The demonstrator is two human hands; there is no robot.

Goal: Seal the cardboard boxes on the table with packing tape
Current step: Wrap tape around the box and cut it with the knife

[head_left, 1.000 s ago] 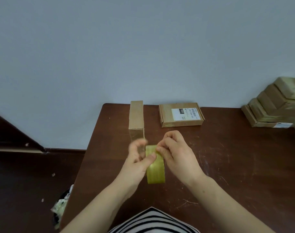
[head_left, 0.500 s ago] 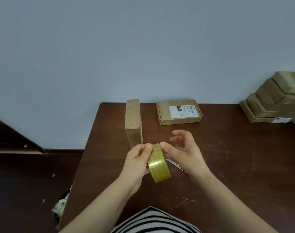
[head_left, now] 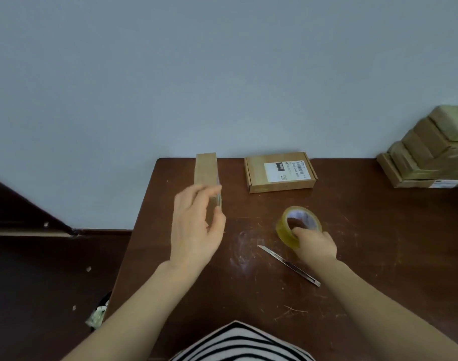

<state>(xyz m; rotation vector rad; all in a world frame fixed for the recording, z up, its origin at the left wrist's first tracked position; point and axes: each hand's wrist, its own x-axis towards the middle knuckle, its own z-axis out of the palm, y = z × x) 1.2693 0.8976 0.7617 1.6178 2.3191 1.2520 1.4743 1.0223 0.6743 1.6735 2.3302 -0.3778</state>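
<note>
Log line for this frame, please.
left hand: open, near upright box | right hand: grips tape roll | cutter: on table

Tape roll (head_left: 298,225) right of upright box (head_left: 206,175).

Upright box (head_left: 206,169), flat labelled box (head_left: 256,175) beside, yellowish tape roll (head_left: 284,230) nearer
</note>
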